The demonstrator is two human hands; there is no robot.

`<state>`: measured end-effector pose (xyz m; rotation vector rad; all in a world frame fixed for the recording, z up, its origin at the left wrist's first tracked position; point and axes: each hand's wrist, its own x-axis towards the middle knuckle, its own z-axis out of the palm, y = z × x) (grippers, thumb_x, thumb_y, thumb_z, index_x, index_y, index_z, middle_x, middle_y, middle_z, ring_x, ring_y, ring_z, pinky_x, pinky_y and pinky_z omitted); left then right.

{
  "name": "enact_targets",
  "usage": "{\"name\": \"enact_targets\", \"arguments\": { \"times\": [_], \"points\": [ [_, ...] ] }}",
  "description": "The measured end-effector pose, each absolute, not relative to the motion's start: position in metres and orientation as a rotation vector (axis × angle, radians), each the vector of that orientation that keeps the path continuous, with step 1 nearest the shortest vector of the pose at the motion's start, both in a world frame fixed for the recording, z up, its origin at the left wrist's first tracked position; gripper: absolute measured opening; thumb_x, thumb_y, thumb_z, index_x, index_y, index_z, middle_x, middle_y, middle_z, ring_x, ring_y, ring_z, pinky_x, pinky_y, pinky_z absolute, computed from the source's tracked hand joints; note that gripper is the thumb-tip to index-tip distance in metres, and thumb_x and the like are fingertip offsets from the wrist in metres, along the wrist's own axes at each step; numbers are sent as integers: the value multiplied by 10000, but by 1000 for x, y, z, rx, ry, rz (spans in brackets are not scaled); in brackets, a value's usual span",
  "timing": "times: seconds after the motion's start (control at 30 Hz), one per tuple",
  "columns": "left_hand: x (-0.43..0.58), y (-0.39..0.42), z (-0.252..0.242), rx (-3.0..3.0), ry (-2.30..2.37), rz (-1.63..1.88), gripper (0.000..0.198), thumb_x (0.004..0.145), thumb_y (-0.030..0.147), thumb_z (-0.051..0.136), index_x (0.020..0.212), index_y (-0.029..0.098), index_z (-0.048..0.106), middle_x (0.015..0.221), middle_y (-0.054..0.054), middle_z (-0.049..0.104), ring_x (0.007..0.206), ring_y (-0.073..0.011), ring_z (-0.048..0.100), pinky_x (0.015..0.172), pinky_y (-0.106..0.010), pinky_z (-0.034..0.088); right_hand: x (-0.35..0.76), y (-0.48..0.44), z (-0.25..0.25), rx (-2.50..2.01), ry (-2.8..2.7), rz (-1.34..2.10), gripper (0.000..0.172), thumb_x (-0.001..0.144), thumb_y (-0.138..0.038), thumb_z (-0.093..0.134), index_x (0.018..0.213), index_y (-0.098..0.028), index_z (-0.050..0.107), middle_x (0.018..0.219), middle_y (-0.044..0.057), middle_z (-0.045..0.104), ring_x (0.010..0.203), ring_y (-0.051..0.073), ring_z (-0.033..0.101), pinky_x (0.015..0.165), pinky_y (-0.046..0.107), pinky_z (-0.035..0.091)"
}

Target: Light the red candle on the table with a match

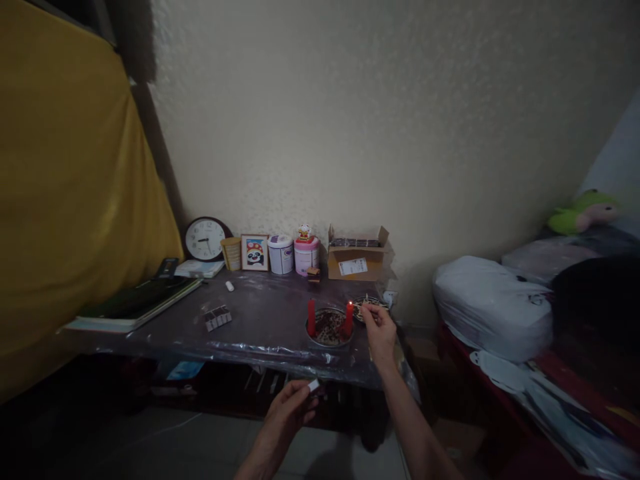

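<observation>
My right hand (381, 339) pinches a thin matchstick (357, 306), its small glowing tip at the top of the right red candle (349, 321). Whether the glow comes from the match alone or also the wick, I cannot tell. Another red candle (311, 320) stands upright at the left side of the same round metal dish (326, 345), which holds dark, speckled grains. In front of the table edge, my left hand (287, 415) grips a small matchbox (313, 386), partly covered by the fingers. Behind my right hand lies a second dish (361, 319) with several pale sticks.
On the plastic-covered table (267, 317) are a pack of small boxes (218, 318), a wall clock (205, 239), a panda picture (255, 253), a white tin (281, 255), a pink tin (307, 259) and an open cardboard box (355, 265). White bags (493, 307) sit at right.
</observation>
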<state>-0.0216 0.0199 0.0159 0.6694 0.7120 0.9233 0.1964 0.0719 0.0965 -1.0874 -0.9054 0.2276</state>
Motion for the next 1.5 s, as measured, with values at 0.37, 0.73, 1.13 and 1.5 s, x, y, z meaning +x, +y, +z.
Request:
{"name": "enact_targets", "arguments": {
  "times": [0.37, 0.73, 1.13, 1.5],
  "points": [
    [-21, 20, 19, 675, 726, 924, 259, 603, 349, 748, 754, 177, 626, 770, -10, 650, 741, -142, 608, 676, -252, 435, 198, 68, 100, -1068, -872, 283, 226, 642, -365, 658, 730, -158, 638, 737, 24, 634, 716, 173, 569, 712, 313, 446],
    [-23, 20, 13, 690, 676, 929, 227, 640, 338, 721, 780, 183, 631, 822, -28, 654, 791, -162, 612, 723, -275, 444, 223, 11, 156, -766, -857, 575, 214, 675, -398, 661, 676, -204, 571, 622, -44, 509, 572, 99, 498, 561, 234, 437],
    [-19, 16, 22, 706, 738, 899, 255, 600, 361, 744, 746, 186, 630, 813, -19, 671, 752, -153, 615, 698, -268, 438, 289, 9, 100, -1379, -967, 345, 308, 645, -488, 615, 644, -182, 641, 603, 34, 638, 578, 182, 588, 546, 287, 468],
    [-19, 18, 17, 688, 747, 856, 240, 610, 346, 743, 751, 187, 632, 735, -5, 662, 731, -147, 619, 703, -263, 439, 299, 65, 50, -1407, -852, 389, 244, 543, -389, 661, 648, -170, 643, 549, 14, 645, 513, 192, 609, 499, 312, 497]
  ]
}}
